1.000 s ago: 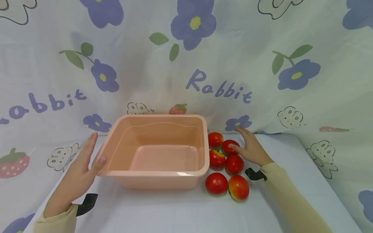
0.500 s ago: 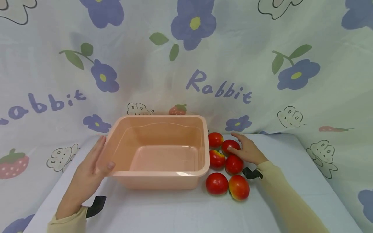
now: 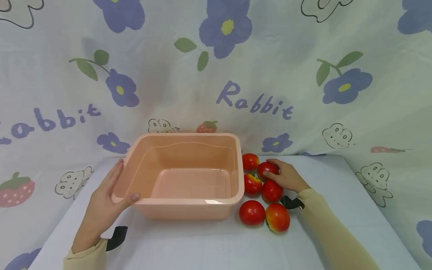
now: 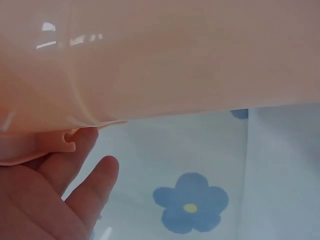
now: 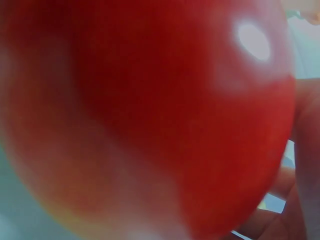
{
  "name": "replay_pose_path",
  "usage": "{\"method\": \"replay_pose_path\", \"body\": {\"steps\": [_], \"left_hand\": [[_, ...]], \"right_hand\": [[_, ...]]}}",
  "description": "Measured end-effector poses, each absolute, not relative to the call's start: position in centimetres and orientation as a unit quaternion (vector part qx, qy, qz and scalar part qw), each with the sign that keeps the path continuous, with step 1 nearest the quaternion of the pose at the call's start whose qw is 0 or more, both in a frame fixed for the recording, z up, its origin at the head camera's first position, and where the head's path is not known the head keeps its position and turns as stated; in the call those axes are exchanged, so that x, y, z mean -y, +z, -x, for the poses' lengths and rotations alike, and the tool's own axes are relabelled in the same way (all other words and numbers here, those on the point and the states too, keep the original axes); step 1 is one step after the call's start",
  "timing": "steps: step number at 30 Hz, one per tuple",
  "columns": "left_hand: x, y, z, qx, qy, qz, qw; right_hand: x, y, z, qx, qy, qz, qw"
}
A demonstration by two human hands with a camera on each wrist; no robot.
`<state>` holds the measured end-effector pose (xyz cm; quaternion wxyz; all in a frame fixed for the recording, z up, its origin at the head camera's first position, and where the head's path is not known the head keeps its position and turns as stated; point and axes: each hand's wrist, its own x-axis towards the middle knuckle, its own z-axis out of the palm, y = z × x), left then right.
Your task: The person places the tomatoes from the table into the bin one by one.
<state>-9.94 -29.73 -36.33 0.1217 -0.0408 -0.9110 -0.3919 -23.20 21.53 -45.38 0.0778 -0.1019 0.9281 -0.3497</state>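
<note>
a pink basin [image 3: 189, 212] stands upright on a white-covered worktop [image 3: 189, 247], its hollow facing up. the person's left hand [image 3: 102, 204], fingers straight, rests against its near left corner, thumb in front, probably to steady it. the right hand [image 3: 287, 176] grips a red tomato [image 3: 266, 168] near the back of the cluster, fingers behind and thumb in front, seemingly because round fruit could roll. five other tomatoes [image 3: 252, 213] lie close beside the basin's right side, within easy reach.

Close on my remote feed: red tomato [image 5: 160, 120], shiny at its upper right, yellow-orange at lower left; right hand [image 5: 307, 165], partly hidden, at tomato's right edge.
</note>
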Motion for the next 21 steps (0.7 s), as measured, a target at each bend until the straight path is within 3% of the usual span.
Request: {"method": "replay_pose_path", "body": {"steps": [21], "left_hand": [[29.6, -36.9, 9.8, 0.902, -0.403, 0.053, 0.144]], "right_hand": [[-21.9, -43.9, 21.7, -0.916, -0.391, 0.094, -0.011]]}}
